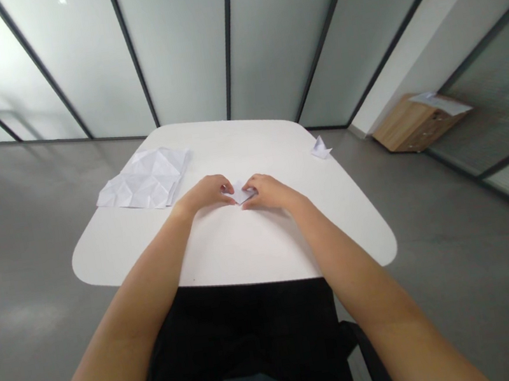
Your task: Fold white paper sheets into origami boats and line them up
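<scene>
While left hand [206, 193] and right hand [268, 191] grip folded paper [240, 193], fingers closed, on white table [225, 246].

Between the left hand [206, 193] and the right hand [270, 192], a folded white paper [240, 193] looks thin and matt. Left of the left hand, a creased paper sheet [146, 180] is matt and faceted with folds. Under both hands, the table top [229, 149] is smooth matt white. Far beyond the right hand, a wooden cabinet [411, 127] shows a pale grained finish
</scene>
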Tool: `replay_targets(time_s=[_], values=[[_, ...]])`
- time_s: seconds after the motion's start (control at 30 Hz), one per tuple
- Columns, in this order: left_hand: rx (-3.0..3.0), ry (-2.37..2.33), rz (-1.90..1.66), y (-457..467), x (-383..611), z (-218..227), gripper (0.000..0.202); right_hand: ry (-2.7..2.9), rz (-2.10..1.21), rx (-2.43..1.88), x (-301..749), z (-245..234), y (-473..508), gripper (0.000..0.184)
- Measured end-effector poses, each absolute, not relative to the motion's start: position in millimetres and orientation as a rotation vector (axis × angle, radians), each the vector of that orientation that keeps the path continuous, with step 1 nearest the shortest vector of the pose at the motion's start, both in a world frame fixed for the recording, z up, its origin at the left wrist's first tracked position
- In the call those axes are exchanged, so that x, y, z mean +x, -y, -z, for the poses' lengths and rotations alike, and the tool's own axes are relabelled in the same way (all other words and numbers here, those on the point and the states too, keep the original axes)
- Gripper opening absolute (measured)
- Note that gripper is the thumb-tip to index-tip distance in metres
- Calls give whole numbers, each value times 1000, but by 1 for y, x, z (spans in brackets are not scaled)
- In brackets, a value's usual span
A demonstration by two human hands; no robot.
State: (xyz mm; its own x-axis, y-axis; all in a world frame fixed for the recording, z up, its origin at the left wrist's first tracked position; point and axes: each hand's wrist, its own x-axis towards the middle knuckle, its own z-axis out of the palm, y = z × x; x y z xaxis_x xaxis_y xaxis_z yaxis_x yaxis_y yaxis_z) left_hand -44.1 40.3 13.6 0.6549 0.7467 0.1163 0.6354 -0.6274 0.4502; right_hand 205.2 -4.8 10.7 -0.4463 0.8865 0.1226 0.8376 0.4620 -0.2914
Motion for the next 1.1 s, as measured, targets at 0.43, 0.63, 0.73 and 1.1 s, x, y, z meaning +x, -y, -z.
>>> replay_targets(time_s=[0.43,0.63,0.73,1.1], values=[[2539,-1192,-371,-41,-51,-19,30,2376,-341,-1536,219,-12,1,33],[2556,-1175,-373,-41,-50,-19,28,2372,-348,-1543,220,-12,1,19],[2599,-1162,-398,-41,-51,-18,33,2374,-351,-1546,219,-15,3,16],[2536,-1217,-532,-40,-43,-8,37,2301,-253,-1618,212,-14,3,26]])
